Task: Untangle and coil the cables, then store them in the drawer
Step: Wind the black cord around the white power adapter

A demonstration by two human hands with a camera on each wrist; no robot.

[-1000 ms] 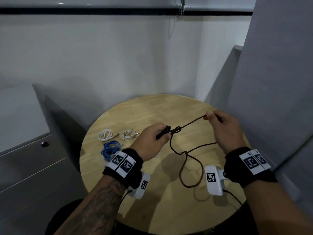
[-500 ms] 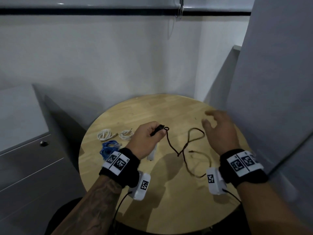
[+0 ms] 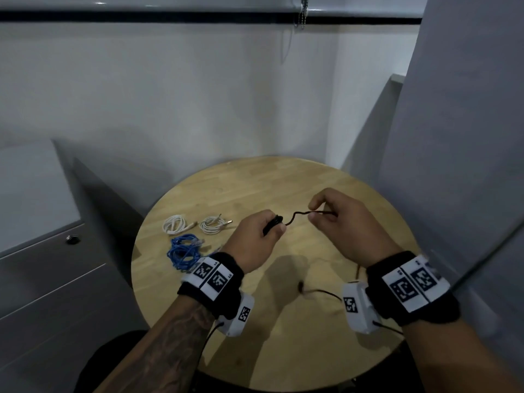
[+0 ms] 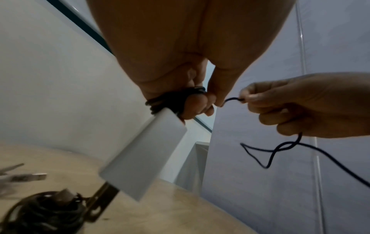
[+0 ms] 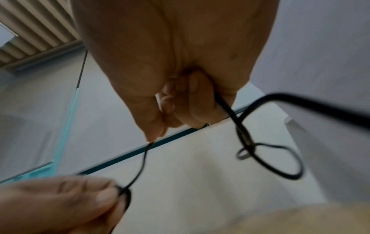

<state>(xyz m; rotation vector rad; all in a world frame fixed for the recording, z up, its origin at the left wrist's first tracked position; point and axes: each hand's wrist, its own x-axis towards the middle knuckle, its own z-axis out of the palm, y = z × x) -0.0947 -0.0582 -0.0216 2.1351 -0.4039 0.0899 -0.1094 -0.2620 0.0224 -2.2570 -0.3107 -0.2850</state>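
Observation:
Above the round wooden table (image 3: 283, 177), my left hand (image 3: 276, 225) grips a small coil of the black cable (image 3: 295, 217). In the left wrist view the coils (image 4: 172, 98) wrap round my fingers, and a white block (image 4: 144, 158) hangs below them. Close to its right, my right hand (image 3: 314, 212) pinches the same cable between thumb and finger. The slack runs through that fist (image 5: 226, 107) and hangs in a twisted loop (image 5: 280, 158). The cable's tail (image 3: 312, 290) trails over the table under my right wrist.
Two coiled white cables (image 3: 174, 224) (image 3: 212, 224) and a blue coiled cable (image 3: 184, 251) lie on the table's left side. A grey drawer cabinet (image 3: 56, 293) with a lock (image 3: 73, 239) stands to the left, drawers closed. Grey panels close in on the right.
Half a second ago my right hand was open and off the cable. Now it pinches the cable close to the left hand, and less slack lies on the table.

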